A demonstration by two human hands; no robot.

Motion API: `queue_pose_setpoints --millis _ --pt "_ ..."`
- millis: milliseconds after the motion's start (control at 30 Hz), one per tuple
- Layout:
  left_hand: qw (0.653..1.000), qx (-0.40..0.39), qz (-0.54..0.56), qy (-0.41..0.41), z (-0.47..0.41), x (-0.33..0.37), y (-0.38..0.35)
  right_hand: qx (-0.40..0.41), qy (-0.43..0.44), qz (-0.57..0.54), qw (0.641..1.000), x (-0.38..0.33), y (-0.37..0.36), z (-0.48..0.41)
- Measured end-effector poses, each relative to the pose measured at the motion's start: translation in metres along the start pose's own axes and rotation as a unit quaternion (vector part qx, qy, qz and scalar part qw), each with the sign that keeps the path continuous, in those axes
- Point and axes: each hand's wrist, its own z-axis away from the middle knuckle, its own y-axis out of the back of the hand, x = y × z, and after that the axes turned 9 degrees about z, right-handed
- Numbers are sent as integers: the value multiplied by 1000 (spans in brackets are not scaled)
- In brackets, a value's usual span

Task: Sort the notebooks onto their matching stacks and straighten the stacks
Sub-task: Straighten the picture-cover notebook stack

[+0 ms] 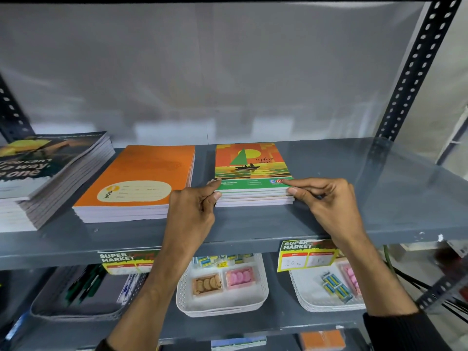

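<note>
Three notebook stacks lie on the grey shelf. The sailboat-cover stack is in the middle. My left hand pinches its front left corner, thumb on the side and fingertips on top. My right hand pinches its front right corner the same way. To the left lies the orange-cover stack, its edges fairly even. At the far left stands a taller stack with a dark printed cover, fanned and tilted, partly cut off by the frame edge.
A perforated upright stands at the right, another at the far left. Below the shelf are white baskets of erasers, a grey tray of pens and price tags. Bare shelf lies right of the sailboat stack.
</note>
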Motion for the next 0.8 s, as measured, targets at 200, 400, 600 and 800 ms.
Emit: queue_pose_setpoints --millis 200,400,600,800 --pt "1000 -5 0 9 1 0 -1 17 15 -7 1000 4 0 1" --pt "1000 -1 -7 -10 -1 -3 0 17 19 -28 999 10 1 2" --pt "1000 -2 0 1 -1 -6 -2 23 5 -69 997 9 -2 1" --pt "996 12 81 29 -3 -6 -1 -1 -28 -51 998 4 -4 -1"
